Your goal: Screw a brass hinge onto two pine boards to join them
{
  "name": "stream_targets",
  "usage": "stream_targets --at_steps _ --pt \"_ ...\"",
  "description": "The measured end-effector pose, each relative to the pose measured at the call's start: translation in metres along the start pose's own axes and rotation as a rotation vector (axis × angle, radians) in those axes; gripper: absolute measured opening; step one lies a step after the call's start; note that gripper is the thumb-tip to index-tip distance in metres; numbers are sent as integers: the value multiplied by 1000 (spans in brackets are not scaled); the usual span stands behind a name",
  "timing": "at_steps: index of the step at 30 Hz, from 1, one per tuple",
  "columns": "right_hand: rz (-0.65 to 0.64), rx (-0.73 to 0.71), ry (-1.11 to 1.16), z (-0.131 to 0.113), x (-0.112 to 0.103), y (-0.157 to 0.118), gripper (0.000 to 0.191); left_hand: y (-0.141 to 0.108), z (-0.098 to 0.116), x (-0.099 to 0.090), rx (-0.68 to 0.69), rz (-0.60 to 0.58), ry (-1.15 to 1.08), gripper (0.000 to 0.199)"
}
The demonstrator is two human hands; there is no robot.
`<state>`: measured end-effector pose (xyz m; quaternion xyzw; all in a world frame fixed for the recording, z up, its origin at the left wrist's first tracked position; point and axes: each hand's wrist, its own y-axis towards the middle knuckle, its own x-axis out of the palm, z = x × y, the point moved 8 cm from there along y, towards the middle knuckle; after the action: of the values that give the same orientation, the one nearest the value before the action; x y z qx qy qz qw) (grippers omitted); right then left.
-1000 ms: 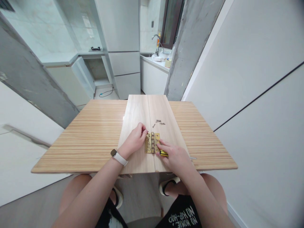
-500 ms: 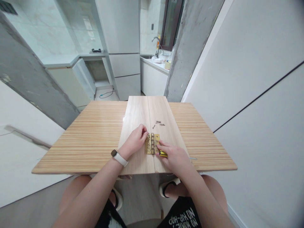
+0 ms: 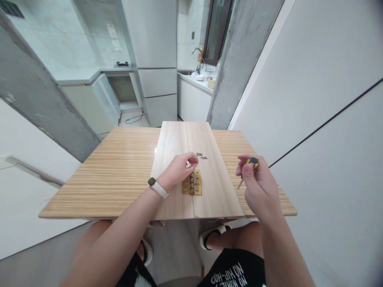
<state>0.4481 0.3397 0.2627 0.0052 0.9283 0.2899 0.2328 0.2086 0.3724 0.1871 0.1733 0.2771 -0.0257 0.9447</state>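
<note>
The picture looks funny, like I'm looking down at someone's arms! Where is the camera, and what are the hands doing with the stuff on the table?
The camera sits on the person's head and looks forward and down, so you see their own two arms and knees. No robot here, just bare hands.

In front is a striped wooden table. On it lie two pale wooden boards side by side. A shiny gold metal hinge lies flat across the line where they meet. A few small dark screws lie on the boards farther away.

The left hand, with a white watch on its wrist, reaches over the hinge, fingertips pinched close to the screws. Whether it holds one is too small to tell.

The right hand is lifted off to the side and grips a yellow and black screwdriver.

Behind is a kitchen with a sink tap.
</note>
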Motion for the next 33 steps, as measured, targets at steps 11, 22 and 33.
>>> stream_targets --at_steps 11,22,33 --pt "65 43 317 1 3 -2 28 -2 -22 14 -65 -69 -61 7" --pt "31 61 371 3 13 -1 27 -2 -21 23 -34 -99 31 9" --pt "12 39 384 0 21 4 27 -2 -15 26 -31 -100 94 12"
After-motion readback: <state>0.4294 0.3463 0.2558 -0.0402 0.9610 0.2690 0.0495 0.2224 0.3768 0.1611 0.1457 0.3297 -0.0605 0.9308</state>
